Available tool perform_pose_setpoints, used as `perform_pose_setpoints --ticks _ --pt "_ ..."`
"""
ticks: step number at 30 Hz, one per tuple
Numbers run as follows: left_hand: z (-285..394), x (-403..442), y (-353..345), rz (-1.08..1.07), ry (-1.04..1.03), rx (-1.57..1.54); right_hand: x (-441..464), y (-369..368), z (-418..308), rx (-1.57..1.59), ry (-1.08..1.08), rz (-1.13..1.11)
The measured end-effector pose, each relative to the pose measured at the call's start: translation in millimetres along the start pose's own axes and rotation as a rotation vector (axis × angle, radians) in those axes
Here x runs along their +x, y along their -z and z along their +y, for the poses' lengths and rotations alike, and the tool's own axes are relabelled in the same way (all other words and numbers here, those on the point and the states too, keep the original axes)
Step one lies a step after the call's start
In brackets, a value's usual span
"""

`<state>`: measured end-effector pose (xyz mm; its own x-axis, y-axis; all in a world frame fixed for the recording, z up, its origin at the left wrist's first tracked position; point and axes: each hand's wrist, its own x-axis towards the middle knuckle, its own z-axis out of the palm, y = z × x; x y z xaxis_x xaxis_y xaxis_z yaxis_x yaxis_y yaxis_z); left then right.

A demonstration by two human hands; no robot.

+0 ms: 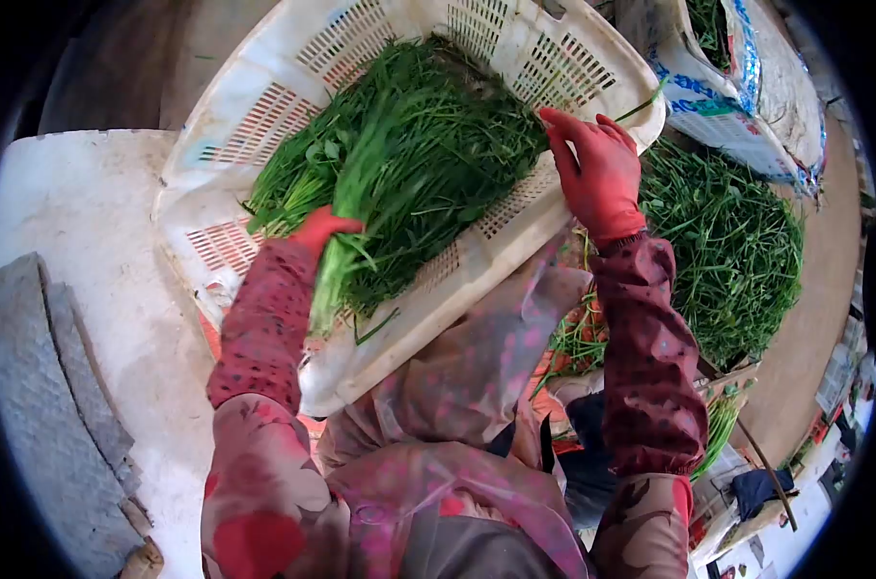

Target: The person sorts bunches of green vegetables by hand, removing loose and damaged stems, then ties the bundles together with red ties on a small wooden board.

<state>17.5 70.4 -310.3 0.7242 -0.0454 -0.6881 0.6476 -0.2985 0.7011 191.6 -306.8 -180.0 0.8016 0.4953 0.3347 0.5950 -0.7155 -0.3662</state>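
A bunch of long green stalks with pale ends is in my left hand, which wears a red glove and closes round its lower part. The bunch lies over a heap of similar loose greens in a white slotted plastic basket, tilted in front of me. My right hand, also red-gloved, is raised over the basket's right rim with its fingers bent and apart. A single thin stalk sticks out beside its fingers; whether the hand touches it I cannot tell.
On the right a large pile of greens lies below a white box with blue print. A crate with more stalks stands at lower right. Grey woven sheeting rests on the pale surface at left.
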Motion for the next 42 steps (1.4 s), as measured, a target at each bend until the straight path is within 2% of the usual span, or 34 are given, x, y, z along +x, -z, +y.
perform_pose_setpoints --ticks 2,3,5,7,9,11,13,15,17,19,21,22,23,26,28,29,31,32,34,35,37,38,39,41,42 --pt "19.6 -24.7 19.3 -0.167 0.155 -0.612 0.5 -0.5 0.5 0.001 -0.003 -0.006" --pt "22.7 -31.7 21.4 -0.167 0.145 -0.608 0.2 0.1 0.7 0.002 -0.01 -0.02" --pt "30.0 -46.5 22.7 -0.12 0.045 -0.855 0.2 1.4 -0.8 0.009 -0.01 -0.039" --pt "72.3 -73.4 8.7 -0.072 -0.01 -0.866 -0.2 6.6 -1.8 0.007 -0.006 -0.042" --pt "102.1 -88.4 2.3 -0.131 -0.128 -0.972 -0.6 14.9 -6.6 0.211 -0.041 -0.155" --pt "134.5 -101.5 -3.6 -0.276 -0.263 -0.951 -8.8 42.8 -40.1 0.905 -0.392 -0.179" --pt "181.0 -123.5 -25.2 -0.282 -0.357 -0.92 -26.7 85.6 -73.3 1.167 -0.488 -0.197" --pt "212.4 -139.2 -47.0 -0.433 -0.388 -0.836 -48.1 122.8 -86.6 1.407 -0.535 -0.415" --pt "245.7 -164.4 -87.2 -0.574 -0.302 -0.898 -71.5 141.3 -91.3 1.521 -0.421 -0.494" --pt "273.7 -181.1 -134.8 -0.618 -0.378 -0.829 -86.8 161.4 -90.0 1.629 -0.428 -0.417" --pt "284.2 -177.8 -176.9 -0.838 -0.36 -0.731 -93.6 200.8 -74.3 1.594 -0.392 -0.367" --pt "291.2 -182.0 -199.9 -0.883 -0.403 -0.667 -95.5 211.6 -87.3 1.731 -0.429 -0.056" --pt "294.4 -185.8 -223.7 -0.926 -0.44 -0.605 -97.2 228.7 -95.6 1.692 -0.571 0.15" --pt "295.9 -170.9 -275.0 -0.959 -0.497 -0.379 -124.3 260.8 -64.3 1.571 -0.579 0.115" --pt "307.3 -168.1 -291.8 -0.966 -0.523 -0.188 -147.1 273.9 -71.1 1.326 -0.694 0.378" --pt "305.8 -163.2 -304.8 -0.928 -0.628 -0.244 -159.8 274.4 -68.4 1.323 -0.713 0.399" --pt "301.4 -154.2 -322.1 -1.087 -0.563 -0.512 -180.1 269.7 -60.3 1.193 -0.726 0.678" --pt "295.0 -150.7 -333.1 -1.101 -0.556 -0.501 -190.3 264.8 -59.7 1.167 -0.751 0.76" --pt "274.9 -142.8 -357.5 -0.947 -0.628 -0.569 -212.6 252.0 -56.9 1.163 -0.789 0.786" --pt "264.9 -138.1 -369.6 -0.967 -0.623 -0.558 -224.2 244.5 -55.5 1.146 -0.808 0.789" --pt "238.4 -125.3 -391.4 -0.74 -0.785 -0.178 -249.1 215.3 -52.6 1.184 -0.799 0.838" --pt "213.6 -101.8 -404.6 -0.65 -0.774 0.018 -264.9 198.3 -50.7 1.226 -0.845 0.795" --pt "197.1 -87.2 -412.3 -0.618 -0.769 0.003 -283.3 178.4 -47.3 1.269 -0.889 0.751" --pt "181.7 -77.4 -421.9 -0.572 -0.703 0.187 -330.6 122.6 -25.8 1.133 -0.794 0.467" --pt "179.8 -78.7 -423.2 -0.565 -0.677 0.311 -354.3 78.6 -13.7 1.361 -0.805 0.544"
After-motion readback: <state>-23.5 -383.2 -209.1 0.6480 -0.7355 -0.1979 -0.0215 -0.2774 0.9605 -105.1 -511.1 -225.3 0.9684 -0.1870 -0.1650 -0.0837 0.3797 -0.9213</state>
